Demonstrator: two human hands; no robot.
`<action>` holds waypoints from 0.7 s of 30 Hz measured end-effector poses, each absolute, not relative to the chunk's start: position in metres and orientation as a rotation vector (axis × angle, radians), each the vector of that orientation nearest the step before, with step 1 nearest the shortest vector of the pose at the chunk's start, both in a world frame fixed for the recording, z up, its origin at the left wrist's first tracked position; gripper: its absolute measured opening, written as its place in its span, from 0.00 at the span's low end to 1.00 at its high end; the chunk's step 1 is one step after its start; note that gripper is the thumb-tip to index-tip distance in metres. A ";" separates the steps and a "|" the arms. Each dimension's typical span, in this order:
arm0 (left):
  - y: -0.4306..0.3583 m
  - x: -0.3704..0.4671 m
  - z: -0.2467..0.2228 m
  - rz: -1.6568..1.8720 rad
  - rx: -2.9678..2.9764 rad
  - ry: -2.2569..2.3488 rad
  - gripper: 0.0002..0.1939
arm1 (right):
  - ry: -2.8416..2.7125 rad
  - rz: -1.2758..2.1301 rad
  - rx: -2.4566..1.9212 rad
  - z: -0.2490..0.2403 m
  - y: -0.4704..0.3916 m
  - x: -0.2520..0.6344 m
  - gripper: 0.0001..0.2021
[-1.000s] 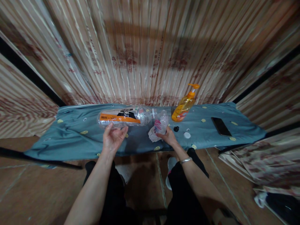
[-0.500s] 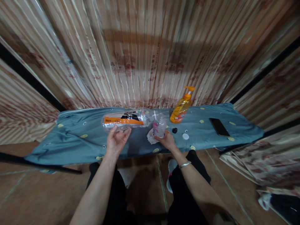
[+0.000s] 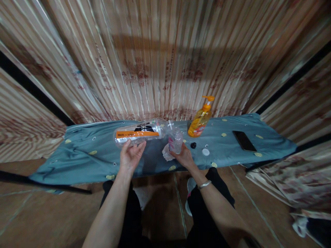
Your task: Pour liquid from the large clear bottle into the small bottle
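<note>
My left hand supports a large clear plastic bottle from below, fingers around its side. The bottle lies nearly level, its orange, black and silver label facing up and its neck pointing right. In my right hand is a smaller clear plastic bottle with pink print, held upright. The large bottle's mouth is over the top of the small one; whether they touch I cannot tell. A crumpled white tissue lies by the small bottle's base.
Right of my hands are a black cap, a white cap and an orange pump bottle of yellow liquid. A dark phone lies farther right on the blue-green cloth. A striped curtain hangs behind.
The view has shifted slightly. Both hands keep their hold on the two bottles, and the bottles stay in nearly the same position relative to each other.
</note>
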State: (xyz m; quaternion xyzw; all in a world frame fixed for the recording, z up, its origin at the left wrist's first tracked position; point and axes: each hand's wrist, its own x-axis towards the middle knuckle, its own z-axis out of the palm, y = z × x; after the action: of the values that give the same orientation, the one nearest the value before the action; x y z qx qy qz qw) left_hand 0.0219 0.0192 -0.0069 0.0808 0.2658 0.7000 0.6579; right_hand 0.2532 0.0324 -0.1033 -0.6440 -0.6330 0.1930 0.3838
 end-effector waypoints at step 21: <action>0.017 0.019 -0.006 1.606 0.191 0.589 0.07 | -1.628 0.447 -1.633 -0.098 0.033 0.241 0.25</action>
State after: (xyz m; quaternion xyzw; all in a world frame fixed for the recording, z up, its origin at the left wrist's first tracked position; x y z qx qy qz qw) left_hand 0.0193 0.0165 -0.0063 0.0842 0.2597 0.7076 0.6518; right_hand 0.2412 0.0327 -0.0980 -0.6412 -0.6394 0.1754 0.3863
